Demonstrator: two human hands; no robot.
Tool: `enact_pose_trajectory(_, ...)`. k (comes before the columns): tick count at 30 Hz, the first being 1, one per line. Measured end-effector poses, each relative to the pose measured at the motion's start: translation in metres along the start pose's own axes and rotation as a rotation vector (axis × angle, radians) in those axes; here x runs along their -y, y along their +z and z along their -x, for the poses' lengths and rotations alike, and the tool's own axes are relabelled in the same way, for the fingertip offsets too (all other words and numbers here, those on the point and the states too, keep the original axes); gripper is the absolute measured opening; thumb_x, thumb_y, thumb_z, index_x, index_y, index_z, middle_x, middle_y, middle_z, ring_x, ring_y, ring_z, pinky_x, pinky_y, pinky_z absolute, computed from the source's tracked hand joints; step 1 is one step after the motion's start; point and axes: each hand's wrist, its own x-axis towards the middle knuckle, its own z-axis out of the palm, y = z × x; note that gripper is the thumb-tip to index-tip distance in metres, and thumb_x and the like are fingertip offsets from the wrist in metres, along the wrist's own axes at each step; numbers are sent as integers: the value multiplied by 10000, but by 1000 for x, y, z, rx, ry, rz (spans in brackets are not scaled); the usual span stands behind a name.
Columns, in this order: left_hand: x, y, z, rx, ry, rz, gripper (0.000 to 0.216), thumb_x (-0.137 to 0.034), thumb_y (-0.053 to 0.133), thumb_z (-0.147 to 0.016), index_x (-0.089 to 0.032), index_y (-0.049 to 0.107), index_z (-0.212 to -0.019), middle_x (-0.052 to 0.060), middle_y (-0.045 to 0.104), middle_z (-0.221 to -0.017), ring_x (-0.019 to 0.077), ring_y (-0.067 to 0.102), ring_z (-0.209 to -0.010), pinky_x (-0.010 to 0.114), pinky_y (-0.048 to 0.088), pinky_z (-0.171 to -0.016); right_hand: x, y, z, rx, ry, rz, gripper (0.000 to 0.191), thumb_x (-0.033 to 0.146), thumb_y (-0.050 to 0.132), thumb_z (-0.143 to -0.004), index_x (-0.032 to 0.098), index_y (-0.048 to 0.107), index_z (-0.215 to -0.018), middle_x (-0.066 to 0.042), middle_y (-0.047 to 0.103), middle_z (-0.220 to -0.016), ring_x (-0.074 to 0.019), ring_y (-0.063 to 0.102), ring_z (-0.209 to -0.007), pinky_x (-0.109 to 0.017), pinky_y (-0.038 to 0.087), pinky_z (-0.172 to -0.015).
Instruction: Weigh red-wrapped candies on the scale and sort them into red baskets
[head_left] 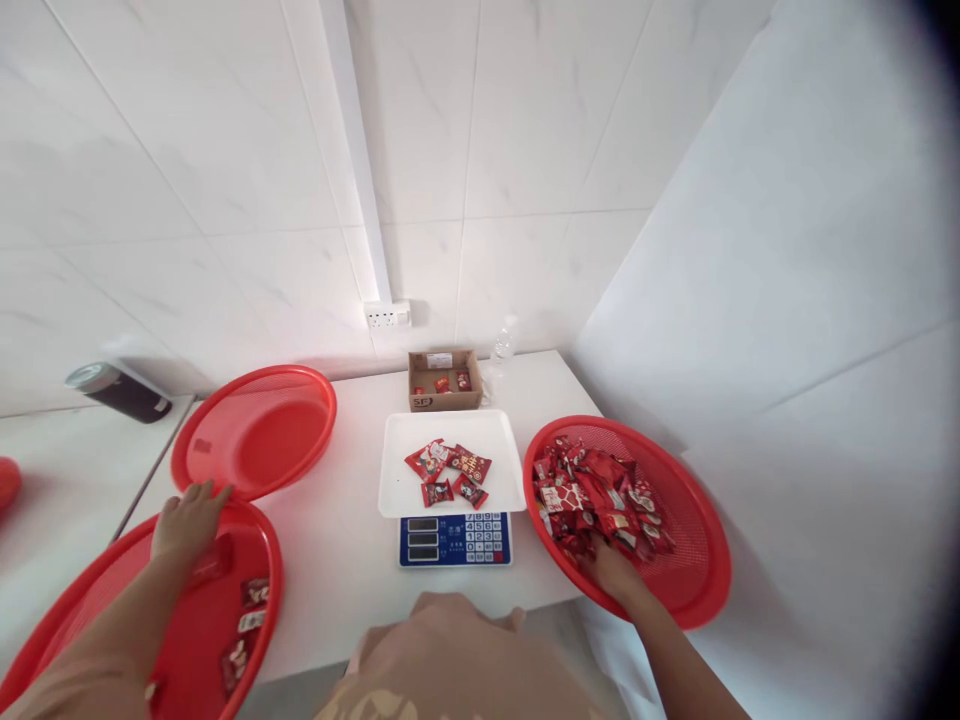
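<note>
You have three red baskets on the table: one at far left point(255, 430), one near left point(187, 640) under your left hand point(187, 520), and one on the right point(675, 540) heaped with red packets point(592, 500), too many to count. One scale point(454, 538) stands between them, its white tray point(405, 470) carrying about five packets. One cardboard box point(444, 380) sits behind. Your left hand lies flat and spread on the near-left basket's far rim, holding nothing. Your right hand point(611, 570) reaches into the heap; whether its fingers have closed on a packet, you cannot tell.
</note>
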Motion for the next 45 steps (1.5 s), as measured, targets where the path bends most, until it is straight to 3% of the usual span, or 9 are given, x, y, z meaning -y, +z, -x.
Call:
enact_pose_trajectory(4,-12,-18,-1,-11,-193,219,458,-102,271,-868,-71,468,-1281,211,481,-1322,343,459,-1192,467,377,-904,0,1,-1,-8,-2,-32,464,316,428,-843,118,453,-1262,-179,636,-1107,-272,625,-994,-341,426,-818)
enact_pose_trajectory(9,-75,-15,-8,25,69,413,436,-340,320,-919,-114,516,-1236,142,615,-1198,238,550,-1125,352,380,-955,3,-3,3,-2,-2,-27,437,316,427,-846,91,483,-1217,-204,644,-1080,-292,632,-966,-358,434,-804)
enact_pose_trajectory(13,-127,-5,-9,26,146,514,444,-308,274,-923,-116,496,-1256,169,624,-1185,256,588,-1077,386,412,-915,6,-6,6,-5,-7,-44,446,284,431,-844,92,455,-1246,-191,646,-1093,-276,639,-941,-343,438,-793)
enact_pose_trajectory(18,-165,-7,-13,-4,202,628,460,-303,225,-930,-129,481,-1272,170,626,-1181,258,602,-1062,366,451,-863,8,-9,8,-11,-12,-58,442,331,429,-847,112,466,-1230,-171,655,-1083,-278,636,-944,-340,443,-773)
enact_pose_trajectory(26,-241,-33,-6,-147,468,715,546,-375,395,-893,-196,314,-1401,128,306,-1487,251,256,-1371,413,239,-1093,13,-17,16,-34,18,-32,391,298,394,-852,155,526,-1190,-143,662,-1093,-267,630,-984,-336,439,-803)
enact_pose_trajectory(30,-269,-50,-12,-115,569,717,590,-297,462,-865,-193,289,-1419,168,309,-1468,292,231,-1373,454,207,-1092,28,-41,31,-83,100,17,371,287,341,-868,168,596,-1110,-163,668,-1054,-283,628,-984,-364,435,-800)
enact_pose_trajectory(34,-278,-58,-21,-84,588,732,569,-169,486,-822,-253,381,-1375,111,561,-1185,251,470,-1194,405,323,-1018,62,-73,47,-213,76,-61,401,327,325,-885,171,566,-1165,-147,663,-1072,-278,616,-989,-366,439,-811)
enact_pose_trajectory(38,-274,-62,-18,-109,576,788,515,-135,447,-824,-295,469,-1313,48,557,-1035,159,580,-939,266,446,-846,108,-85,56,-340,-193,-227,370,326,345,-879,205,583,-1136,-86,650,-1133,-228,593,-1030,-320,436,-851)
enact_pose_trajectory(45,-213,-64,-18,-315,184,876,555,-188,393,-870,-200,296,-1416,145,489,-1197,252,493,-1124,438,397,-968,176,-59,53,-229,-489,-208,331,270,405,-874,183,573,-1146,-76,631,-1128,-187,590,-982,-299,427,-858)
